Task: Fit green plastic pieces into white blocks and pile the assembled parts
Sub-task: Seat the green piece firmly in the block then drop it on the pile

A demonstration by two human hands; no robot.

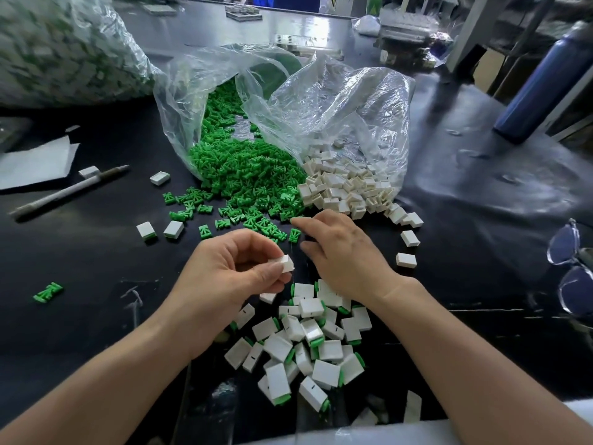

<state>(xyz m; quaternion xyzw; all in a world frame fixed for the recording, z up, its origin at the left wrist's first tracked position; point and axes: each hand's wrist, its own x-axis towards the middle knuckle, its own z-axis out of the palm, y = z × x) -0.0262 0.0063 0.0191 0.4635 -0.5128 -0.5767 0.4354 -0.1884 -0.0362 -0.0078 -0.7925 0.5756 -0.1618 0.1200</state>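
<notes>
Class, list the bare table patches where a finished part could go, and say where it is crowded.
Free: the table between the pen and the lone green piece; also right, between the stray white blocks and the glasses. Crowded: the green spill, and the assembled pile at the near edge.

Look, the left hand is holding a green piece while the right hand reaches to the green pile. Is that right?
Not quite. The head view shows the left hand pinching a white block, not a green piece. The rest holds: the right hand reaches to the green pile.
</notes>
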